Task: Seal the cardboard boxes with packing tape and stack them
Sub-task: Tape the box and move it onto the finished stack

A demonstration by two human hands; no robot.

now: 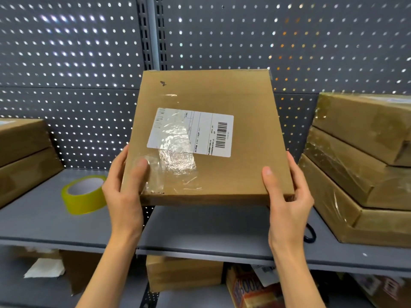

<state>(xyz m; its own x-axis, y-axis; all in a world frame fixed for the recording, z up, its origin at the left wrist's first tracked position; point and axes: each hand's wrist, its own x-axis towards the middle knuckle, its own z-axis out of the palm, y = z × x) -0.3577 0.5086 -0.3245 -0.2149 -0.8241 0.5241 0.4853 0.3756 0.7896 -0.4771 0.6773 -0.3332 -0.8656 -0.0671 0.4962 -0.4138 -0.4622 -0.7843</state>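
A flat brown cardboard box (224,94) with a white barcode label and clear tape on its top is held in the air above the grey shelf (200,227). My left hand (124,187) grips its near left corner, thumb on top. At the near right corner my right hand (287,196) grips the box the same way. A roll of yellowish packing tape (83,194) lies flat on the shelf, just left of my left hand.
Three taped boxes are stacked at the right (360,170). Two more boxes are stacked at the left edge (22,156). A black ring (310,234) lies by the right stack. A perforated panel backs the shelf. Boxes and paper sit on the lower shelf (184,272).
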